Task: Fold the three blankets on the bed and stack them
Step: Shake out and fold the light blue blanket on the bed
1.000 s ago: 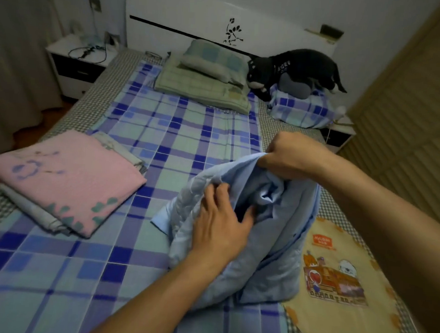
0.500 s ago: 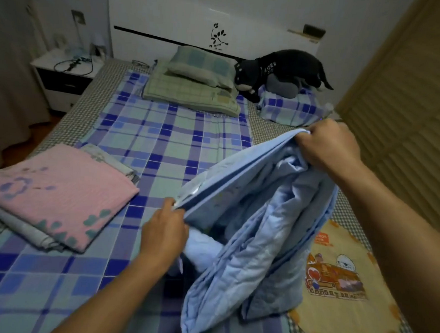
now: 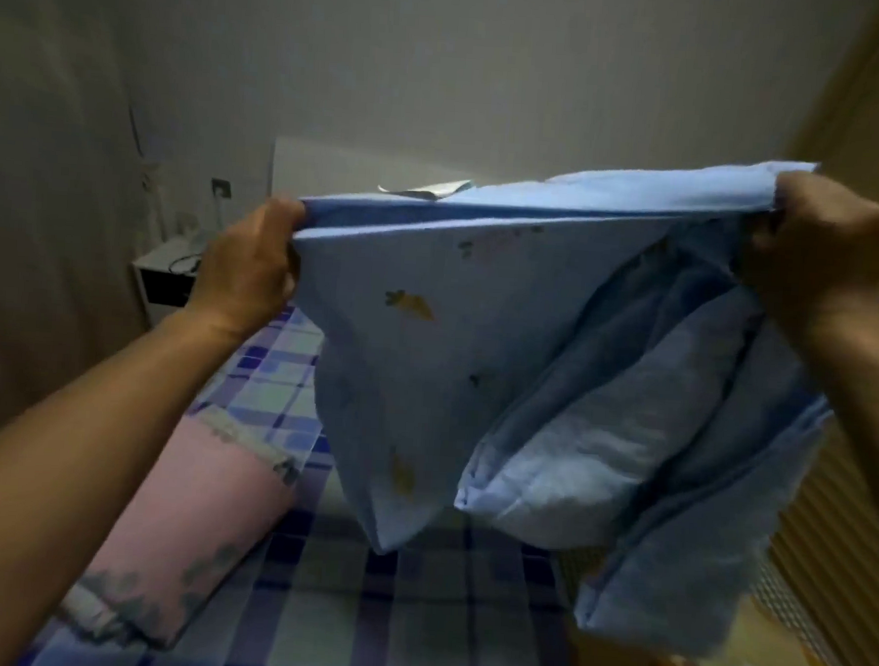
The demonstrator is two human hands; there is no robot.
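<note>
Above the checked bed, both hands, left hand and right hand, clench the blue blanket. Its bunched right side could fold crooked.

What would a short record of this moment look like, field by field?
held item: blue blanket, lifted, hanging bunched
left hand: grips the top edge at its left end
right hand: grips the top edge at its right end
already folded: pink blanket lying on the bed
bed: blue plaid sheet
beside bed: white nightstand
</note>
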